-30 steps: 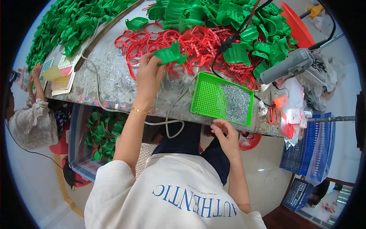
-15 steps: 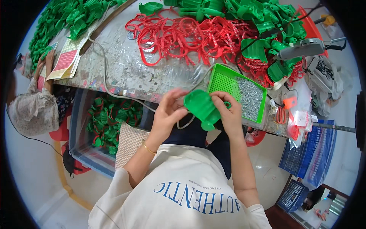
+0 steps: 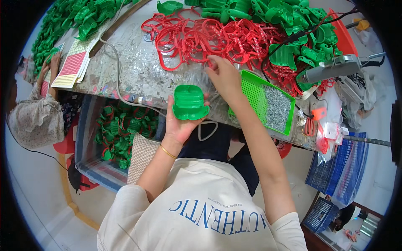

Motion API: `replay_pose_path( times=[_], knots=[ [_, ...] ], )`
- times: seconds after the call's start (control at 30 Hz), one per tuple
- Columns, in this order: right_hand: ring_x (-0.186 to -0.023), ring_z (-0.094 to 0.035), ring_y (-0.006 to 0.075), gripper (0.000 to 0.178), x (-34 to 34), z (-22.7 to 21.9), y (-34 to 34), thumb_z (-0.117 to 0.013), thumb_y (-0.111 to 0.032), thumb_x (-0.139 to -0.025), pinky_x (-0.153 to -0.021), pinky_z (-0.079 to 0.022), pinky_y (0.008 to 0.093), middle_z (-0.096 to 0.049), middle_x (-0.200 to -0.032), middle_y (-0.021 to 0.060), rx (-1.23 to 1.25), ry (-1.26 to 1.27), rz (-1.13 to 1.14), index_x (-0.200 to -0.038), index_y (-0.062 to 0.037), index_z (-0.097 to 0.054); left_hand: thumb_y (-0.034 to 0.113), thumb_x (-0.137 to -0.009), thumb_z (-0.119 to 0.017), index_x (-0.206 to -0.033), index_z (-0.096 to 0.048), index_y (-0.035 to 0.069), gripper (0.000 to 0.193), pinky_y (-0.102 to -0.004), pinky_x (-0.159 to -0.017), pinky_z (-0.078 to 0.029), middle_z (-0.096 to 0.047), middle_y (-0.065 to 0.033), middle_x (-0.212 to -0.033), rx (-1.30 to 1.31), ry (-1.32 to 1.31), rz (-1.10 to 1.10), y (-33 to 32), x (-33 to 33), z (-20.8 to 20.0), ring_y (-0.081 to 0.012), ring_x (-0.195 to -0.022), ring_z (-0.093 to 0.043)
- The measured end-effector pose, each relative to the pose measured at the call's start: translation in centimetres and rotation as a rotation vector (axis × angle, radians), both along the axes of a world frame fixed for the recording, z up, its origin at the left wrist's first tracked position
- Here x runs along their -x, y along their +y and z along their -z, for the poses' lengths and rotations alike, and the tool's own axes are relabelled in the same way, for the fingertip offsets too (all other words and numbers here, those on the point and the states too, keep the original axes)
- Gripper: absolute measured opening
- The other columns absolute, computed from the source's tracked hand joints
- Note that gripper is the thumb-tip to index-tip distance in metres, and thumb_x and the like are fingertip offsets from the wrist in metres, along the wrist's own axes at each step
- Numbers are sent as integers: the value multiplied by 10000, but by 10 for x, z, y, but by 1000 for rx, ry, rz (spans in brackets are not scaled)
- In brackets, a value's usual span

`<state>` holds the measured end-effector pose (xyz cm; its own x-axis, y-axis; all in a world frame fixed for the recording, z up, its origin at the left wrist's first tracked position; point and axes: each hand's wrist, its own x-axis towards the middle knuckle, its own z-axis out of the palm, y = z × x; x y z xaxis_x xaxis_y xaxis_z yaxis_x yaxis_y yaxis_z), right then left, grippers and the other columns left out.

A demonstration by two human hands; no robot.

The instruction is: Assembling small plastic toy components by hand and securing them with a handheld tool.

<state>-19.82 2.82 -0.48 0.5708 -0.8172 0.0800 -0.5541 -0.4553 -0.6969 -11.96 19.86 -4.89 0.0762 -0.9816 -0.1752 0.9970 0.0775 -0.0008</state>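
Note:
My left hand [image 3: 181, 130] holds a curved green plastic piece [image 3: 189, 100] near the table's front edge. The piece has a ribbed, hollow face turned up and a flared lower edge; fingers wrap behind it and are partly hidden. My right hand [image 3: 226, 77] is stretched forward over the table, its thumb and forefinger closed on a red plastic strap at the near edge of a heap of looped red straps [image 3: 173, 37]. Beyond that heap, more green pieces [image 3: 282, 56] are piled at the back and right.
A bright green tray [image 3: 255, 94] of small metal pins stands right of my forearm. Red-handled scissors [image 3: 309, 126] and a grey tool [image 3: 333, 69] lie farther right. A lined bin [image 3: 90, 161] of green-and-red assemblies sits low left. A co-worker's hand [image 3: 54, 62] is at far left.
My right hand has let go of the green piece and reached forward to the red straps. The left hand has moved slightly left, now holding the piece alone, turned more upright.

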Motion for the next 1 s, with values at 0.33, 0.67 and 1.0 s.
replay_pose_path(
  times=[0.33, 0.67, 1.0],
  knots=[
    [-911, -573, 267, 180, 7, 10, 2, -713, -91, -708, -782, -470, 389, -579, -926, 73, 589, -134, -61, -885, -109, -684, 587, -871, -519, -1369, -405, 55, 737, -474, -986, -426, -430, -231, -1377, 36, 3, -1, 3, 0, 11, -351, -1152, -526],
    [-736, -590, 108, 196, 70, -85, 35, -688, -68, -819, -655, -460, 224, -622, -825, 24, 141, -264, -67, -1014, -59, -670, 569, -883, -516, -1383, -382, 44, 737, -493, -997, -430, -446, -232, -1360, 26, -117, 111, 10, 8, -3, -373, -1163, -522],
    [-743, -636, 221, 166, 99, -58, 76, -640, -137, -837, -685, -505, 339, -605, -917, 121, 104, -16, -35, -951, -19, -665, 604, -881, -492, -1397, -367, 80, 746, -511, -983, -436, -461, -170, -1357, 42, 93, 307, 2, 72, -13, -370, -1197, -505]
  ],
)
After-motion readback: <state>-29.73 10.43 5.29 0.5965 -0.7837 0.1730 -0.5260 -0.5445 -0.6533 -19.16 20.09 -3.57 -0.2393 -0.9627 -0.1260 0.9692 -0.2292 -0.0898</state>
